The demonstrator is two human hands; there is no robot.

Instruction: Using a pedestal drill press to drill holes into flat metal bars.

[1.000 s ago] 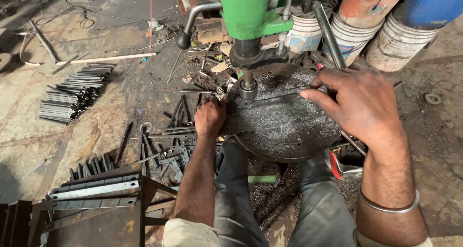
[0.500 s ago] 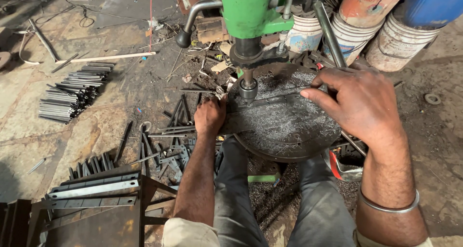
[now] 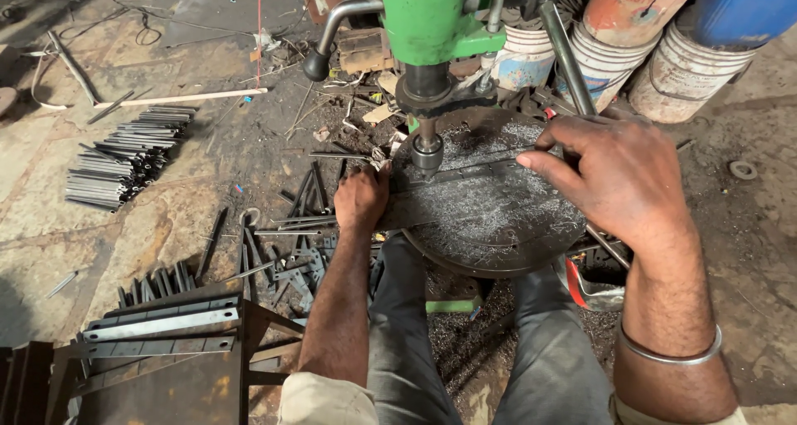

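A green drill press (image 3: pixel 436 22) stands over a round metal table (image 3: pixel 498 217) strewn with shavings. A flat metal bar (image 3: pixel 465 176) lies across that table under the drill chuck (image 3: pixel 427 151). My left hand (image 3: pixel 361 197) grips the bar's left end at the table's edge. My right hand (image 3: pixel 618 172) is raised over the right side of the table, fingers curled round the feed lever handle (image 3: pixel 569 56) of the press. My legs straddle the table's base.
Bundles of short metal bars (image 3: pixel 124 155) lie on the floor at left, with loose strips (image 3: pixel 282 226) near the table. Stacked flat bars (image 3: pixel 162 325) rest on a frame at bottom left. Buckets (image 3: pixel 689 68) and a blue drum (image 3: pixel 743 10) stand at the top right.
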